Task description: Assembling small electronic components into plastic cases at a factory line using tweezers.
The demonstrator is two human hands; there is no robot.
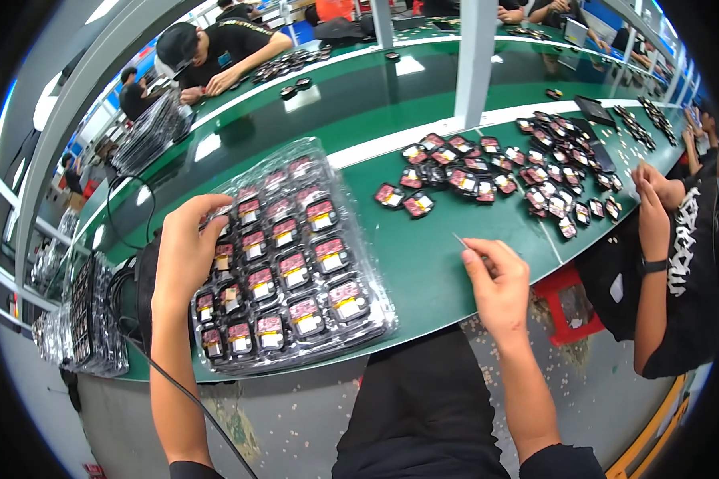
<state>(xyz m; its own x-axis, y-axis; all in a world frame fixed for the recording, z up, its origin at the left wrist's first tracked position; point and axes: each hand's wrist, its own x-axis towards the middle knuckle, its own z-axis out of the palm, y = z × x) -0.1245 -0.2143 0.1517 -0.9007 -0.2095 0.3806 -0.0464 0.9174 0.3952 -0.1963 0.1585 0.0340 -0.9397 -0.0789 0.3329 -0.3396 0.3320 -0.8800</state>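
Observation:
A clear plastic tray (379,318) lies on the green work surface, its pockets filled with rows of small black packs with red, white and yellow labels; one such pack (295,271) sits mid-tray. My left hand (188,243) hovers at the tray's left side, thumb and forefinger curved and apart. Whether it touches a pack there is hidden. Right of the tray, my right hand (499,279) is closed in a pinch on a thin pointed tool (458,239). Only the tool's slim tip shows, pointing up and left. Loose black packs (463,172) lie heaped beyond this hand.
A black cable (192,397) runs past my left forearm. Stacked plastic trays (84,319) stand at the far left. A grey post (473,64) rises beyond the packs. On the right, a co-worker's hands (655,195) meet near a red stool (566,307). Another person works across the green belt (359,100).

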